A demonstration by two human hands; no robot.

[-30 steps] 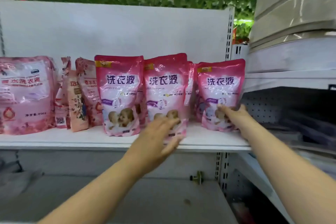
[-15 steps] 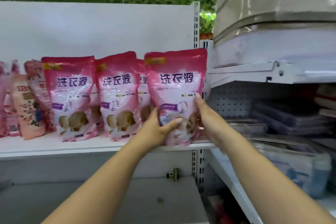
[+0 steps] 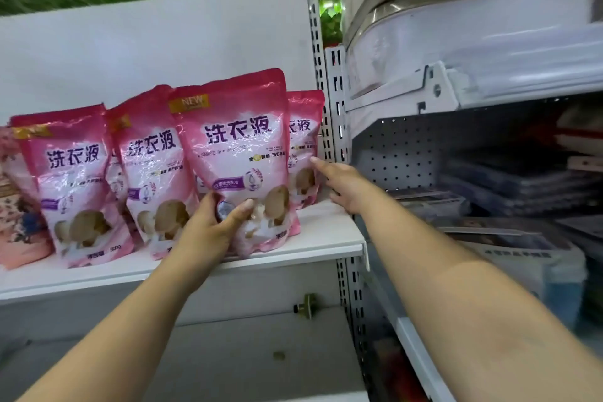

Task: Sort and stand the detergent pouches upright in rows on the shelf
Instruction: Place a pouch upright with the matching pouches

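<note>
Several pink detergent pouches stand on the white shelf (image 3: 326,238). My left hand (image 3: 215,225) grips the bottom of the front pouch (image 3: 238,147), which is tilted and sits at the shelf's front edge. Behind it, at the shelf's right end, stands another pouch (image 3: 303,140); my right hand (image 3: 339,183) touches its right side with an outstretched finger. Two more pouches stand to the left, one (image 3: 153,166) beside the held pouch and one (image 3: 71,179) further left.
Paler floral pouches (image 3: 19,222) stand at the far left. A slotted upright post (image 3: 321,75) bounds the shelf's right end. Right of it is a perforated bay with stacked flat packs (image 3: 522,186) and wrapped bedding (image 3: 473,10) above. A lower shelf (image 3: 244,352) lies beneath.
The front pouch has come forward and left in my left hand, uncovering a pouch behind it. My right hand has let go of the front pouch and now touches the rear one.
</note>
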